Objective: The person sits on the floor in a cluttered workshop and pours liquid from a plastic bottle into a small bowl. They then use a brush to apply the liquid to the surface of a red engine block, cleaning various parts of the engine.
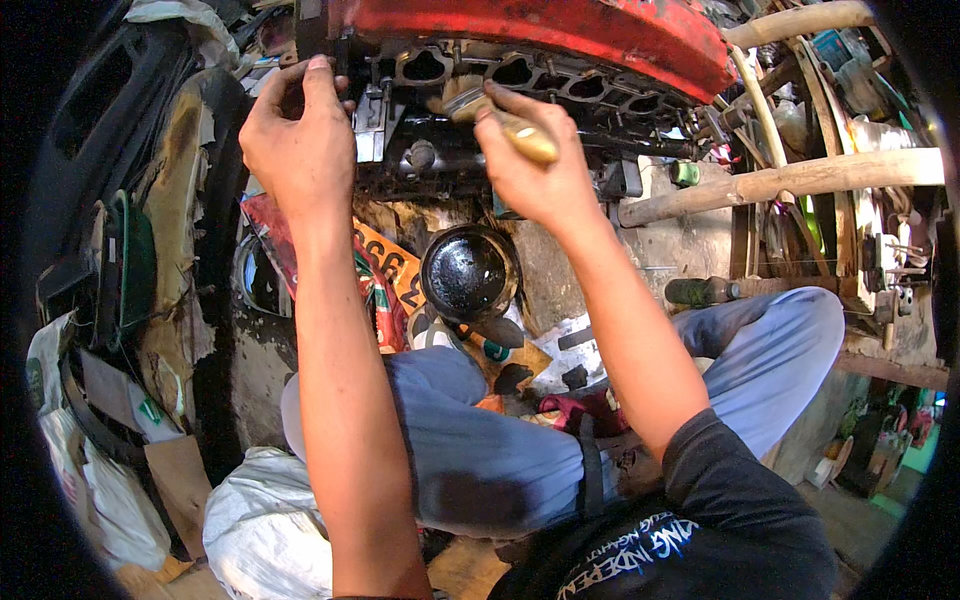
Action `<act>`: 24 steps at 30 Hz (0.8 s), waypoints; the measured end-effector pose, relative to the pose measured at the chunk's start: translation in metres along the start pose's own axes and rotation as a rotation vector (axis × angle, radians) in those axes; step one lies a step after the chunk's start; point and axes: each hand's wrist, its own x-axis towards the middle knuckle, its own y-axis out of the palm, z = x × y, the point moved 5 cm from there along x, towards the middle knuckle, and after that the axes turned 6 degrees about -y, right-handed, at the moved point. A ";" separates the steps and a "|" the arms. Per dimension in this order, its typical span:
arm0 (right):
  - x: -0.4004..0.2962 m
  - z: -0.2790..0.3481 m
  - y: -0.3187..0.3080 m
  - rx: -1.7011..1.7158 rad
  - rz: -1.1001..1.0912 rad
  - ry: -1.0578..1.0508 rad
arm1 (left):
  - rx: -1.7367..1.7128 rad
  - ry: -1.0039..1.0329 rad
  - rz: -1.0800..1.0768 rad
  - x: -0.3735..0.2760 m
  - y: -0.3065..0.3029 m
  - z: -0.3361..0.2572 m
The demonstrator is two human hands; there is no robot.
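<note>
A paintbrush (529, 139) with a yellowish handle is gripped in my right hand (536, 154), its bristles against the side of a dark, oily engine cylinder head (450, 146) with a row of port openings. My left hand (300, 127) holds the left end of the cylinder head, thumb and fingers around a dark edge there; exactly what they pinch is hard to tell. Below the head, between my forearms, stands a round pan (469, 274) of black, shiny liquid.
A red painted panel (540, 30) runs behind the cylinder head. Bamboo poles (787, 184) reach in from the right. A dark bottle (701, 291) lies near my right knee. An orange plate with writing (390, 262) lies left of the pan. White sacks (266, 517) are at lower left.
</note>
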 end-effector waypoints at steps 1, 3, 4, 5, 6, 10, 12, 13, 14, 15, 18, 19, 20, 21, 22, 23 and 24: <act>-0.003 0.013 0.000 -0.118 -0.008 -0.153 | 0.031 0.001 -0.007 0.000 -0.001 0.000; -0.003 0.022 -0.004 -0.085 0.132 -0.031 | 0.025 -0.019 -0.019 0.001 -0.006 0.004; -0.003 0.031 -0.011 -0.104 0.180 0.034 | 0.019 -0.032 -0.025 0.001 -0.008 0.005; -0.003 0.033 -0.015 -0.124 0.228 0.100 | 0.021 -0.008 -0.027 0.002 -0.009 0.004; -0.004 0.033 -0.020 -0.095 0.158 0.049 | 0.024 0.015 -0.026 0.002 -0.010 0.002; 0.001 0.015 -0.013 -0.098 -0.010 0.059 | -0.040 -0.006 -0.007 0.001 -0.007 0.001; 0.001 0.006 0.002 -0.062 -0.017 0.087 | 0.006 0.001 -0.019 0.000 -0.008 -0.001; 0.002 0.006 0.007 -0.043 -0.020 0.098 | 0.028 0.005 -0.027 0.001 -0.009 -0.002; -0.008 0.002 0.012 0.110 0.025 0.252 | 0.015 0.000 -0.017 0.002 -0.008 -0.001; -0.005 0.011 0.015 0.267 0.231 0.440 | 0.003 -0.008 -0.012 0.003 -0.009 0.001; -0.016 0.011 0.010 0.157 -0.011 0.260 | 0.004 0.015 -0.023 0.002 -0.012 0.000; -0.015 0.017 0.002 0.202 -0.137 0.246 | 0.012 0.027 -0.031 0.002 -0.014 0.000; -0.008 0.013 0.001 0.298 -0.147 0.312 | 0.013 0.027 -0.038 0.003 -0.015 0.001; -0.006 0.013 0.000 0.243 -0.192 0.283 | 0.012 0.029 -0.036 0.004 -0.014 -0.001; -0.006 0.013 0.003 0.225 -0.180 0.258 | 0.011 0.032 -0.033 0.003 -0.013 -0.002; -0.008 0.013 0.008 0.207 -0.168 0.233 | 0.012 0.010 -0.031 0.001 -0.012 -0.001; -0.015 -0.007 0.017 0.105 -0.138 0.211 | 0.005 -0.003 -0.022 0.000 -0.008 -0.003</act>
